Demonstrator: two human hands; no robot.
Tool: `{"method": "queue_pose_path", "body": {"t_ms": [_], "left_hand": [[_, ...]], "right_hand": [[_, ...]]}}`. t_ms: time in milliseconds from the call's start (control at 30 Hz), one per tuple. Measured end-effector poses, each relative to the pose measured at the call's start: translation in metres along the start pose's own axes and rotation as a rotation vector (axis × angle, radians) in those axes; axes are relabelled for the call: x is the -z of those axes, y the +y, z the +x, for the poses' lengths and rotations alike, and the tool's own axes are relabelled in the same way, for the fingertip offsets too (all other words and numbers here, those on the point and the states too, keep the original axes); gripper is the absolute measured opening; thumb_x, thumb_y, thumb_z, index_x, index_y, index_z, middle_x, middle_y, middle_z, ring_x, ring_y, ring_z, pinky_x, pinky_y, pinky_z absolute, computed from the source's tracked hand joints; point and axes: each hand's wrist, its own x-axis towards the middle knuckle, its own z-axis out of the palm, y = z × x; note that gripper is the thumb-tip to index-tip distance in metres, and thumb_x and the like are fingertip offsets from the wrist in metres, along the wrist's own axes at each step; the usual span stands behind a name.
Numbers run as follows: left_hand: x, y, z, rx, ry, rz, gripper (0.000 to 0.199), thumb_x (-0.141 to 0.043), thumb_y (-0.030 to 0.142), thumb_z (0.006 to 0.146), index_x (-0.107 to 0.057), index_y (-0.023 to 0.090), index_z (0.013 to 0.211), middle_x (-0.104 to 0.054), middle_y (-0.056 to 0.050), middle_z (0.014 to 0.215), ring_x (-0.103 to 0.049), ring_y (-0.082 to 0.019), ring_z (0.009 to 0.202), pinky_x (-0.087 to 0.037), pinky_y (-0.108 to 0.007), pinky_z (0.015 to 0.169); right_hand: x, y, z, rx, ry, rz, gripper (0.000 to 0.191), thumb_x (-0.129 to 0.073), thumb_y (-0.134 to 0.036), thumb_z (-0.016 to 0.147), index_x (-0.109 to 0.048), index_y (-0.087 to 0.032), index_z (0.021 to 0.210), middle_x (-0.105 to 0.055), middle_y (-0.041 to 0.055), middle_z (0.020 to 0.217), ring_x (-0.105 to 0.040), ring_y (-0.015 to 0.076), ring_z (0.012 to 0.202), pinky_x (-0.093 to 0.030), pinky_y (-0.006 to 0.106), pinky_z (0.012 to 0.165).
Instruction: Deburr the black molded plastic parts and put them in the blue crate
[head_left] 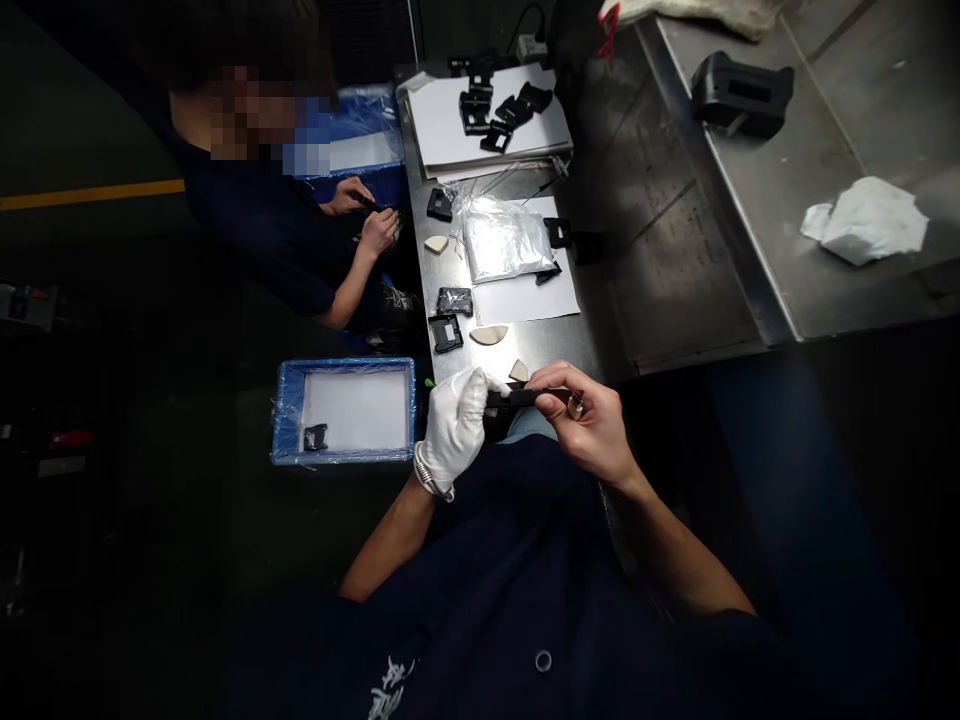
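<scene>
Navy work shirt [487,560] nearest the cam, white lettering [388,688] on it, unreadable from here. On my feed, the white-gloved left hand [454,430] is clenched on a slim black plastic part [517,398]. The bare right hand [581,420] pinches its other end, with a small metallic-looking bit [575,406] at the fingers; can't tell what that is. The part is held just off the near edge of a steel workbench [517,345]. Cream wedge-shaped pieces [489,335] lie just ahead, with some open steel around them. Blue plastic-wrapped tray [343,412] sits left of the hands, one black part [316,436] inside. A co-worker's hand [377,232] works well apart, beside the bench.
</scene>
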Motion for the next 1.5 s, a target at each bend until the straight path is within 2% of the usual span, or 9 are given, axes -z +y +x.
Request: {"method": "queue_pose_path", "body": {"t_ms": [133,200,300,533,833,1067,1267,1367,1500], "left_hand": [[0.002,0.002,0.000,-0.067,-0.076,0.025,0.030,-0.045,0.037,0.099,-0.066,0.021,0.085,-0.067,-0.007,0.085,-0.065,-0.020,0.079,-0.054,-0.036,0.075],[0.000,0.000,0.000,-0.133,-0.055,0.076,0.016,-0.061,0.035,0.089,-0.064,0.020,0.083,-0.066,-0.005,0.082,-0.064,-0.018,0.076,-0.054,-0.033,0.072],[-0.005,-0.003,0.002,-0.201,0.019,0.140,0.019,-0.073,0.033,0.079,-0.060,0.019,0.076,-0.062,-0.001,0.074,-0.061,-0.015,0.068,-0.050,-0.029,0.065],[-0.010,-0.013,0.003,-0.060,0.236,0.131,0.040,-0.066,0.031,0.087,-0.044,0.018,0.057,-0.054,0.002,0.061,-0.050,-0.010,0.058,-0.044,-0.026,0.061],[-0.003,-0.009,-0.001,-0.074,0.140,0.028,0.046,-0.036,0.041,0.103,-0.059,0.019,0.069,-0.062,-0.005,0.071,-0.062,-0.017,0.068,-0.049,-0.033,0.071],[0.008,-0.007,0.003,-0.223,-0.021,0.017,0.039,-0.038,0.033,0.102,-0.069,0.020,0.082,-0.069,-0.007,0.083,-0.067,-0.020,0.082,-0.052,-0.038,0.079],[0.009,-0.004,0.008,-0.478,-0.060,0.229,0.014,-0.079,0.030,0.078,-0.073,0.018,0.082,-0.066,-0.001,0.071,-0.059,-0.015,0.068,-0.048,-0.031,0.069],[0.004,-0.005,0.007,-0.450,-0.043,0.227,0.011,-0.077,0.027,0.081,-0.072,0.019,0.075,-0.062,0.001,0.065,-0.055,-0.013,0.064,-0.045,-0.029,0.065],[-0.002,-0.011,0.003,-0.296,0.098,0.140,0.030,-0.066,0.023,0.090,-0.063,0.017,0.060,-0.055,0.002,0.059,-0.051,-0.011,0.058,-0.043,-0.029,0.061]], "right_hand": [[0.004,-0.005,0.001,0.058,0.018,-0.007,0.011,-0.064,-0.032,0.092,-0.068,-0.022,0.091,-0.066,0.0065,0.093,-0.064,0.0217,0.090,-0.051,0.036,0.078],[0.004,-0.007,0.002,0.074,0.027,-0.027,0.010,-0.064,-0.032,0.092,-0.067,-0.022,0.091,-0.066,0.0068,0.093,-0.064,0.0221,0.090,-0.052,0.036,0.078],[0.001,-0.008,0.000,0.097,0.030,-0.049,0.006,-0.063,-0.028,0.092,-0.067,-0.022,0.092,-0.066,0.0067,0.093,-0.064,0.0215,0.091,-0.052,0.036,0.079],[-0.017,-0.002,-0.011,0.109,0.040,-0.059,0.004,-0.062,-0.020,0.092,-0.065,-0.021,0.092,-0.065,0.0053,0.092,-0.063,0.0181,0.087,-0.050,0.032,0.075],[-0.012,-0.002,-0.008,0.176,0.055,-0.039,0.008,-0.063,-0.013,0.089,-0.066,-0.020,0.092,-0.066,0.0052,0.092,-0.064,0.0181,0.088,-0.050,0.032,0.075],[-0.006,-0.004,-0.005,0.249,0.051,-0.070,0.013,-0.063,-0.009,0.087,-0.066,-0.020,0.096,-0.067,0.0063,0.093,-0.064,0.0201,0.091,-0.051,0.035,0.079],[-0.007,-0.004,-0.007,0.259,0.044,-0.109,0.015,-0.061,-0.008,0.087,-0.064,-0.020,0.095,-0.066,0.0065,0.093,-0.064,0.0198,0.090,-0.051,0.035,0.079],[-0.012,-0.003,-0.009,0.246,0.067,-0.133,0.014,-0.059,-0.008,0.088,-0.064,-0.020,0.095,-0.065,0.0062,0.092,-0.064,0.0191,0.089,-0.051,0.034,0.079],[-0.014,-0.001,-0.011,0.202,0.034,-0.101,0.011,-0.061,-0.011,0.088,-0.065,-0.020,0.094,-0.065,0.0058,0.091,-0.063,0.0187,0.088,-0.050,0.033,0.077]]}}
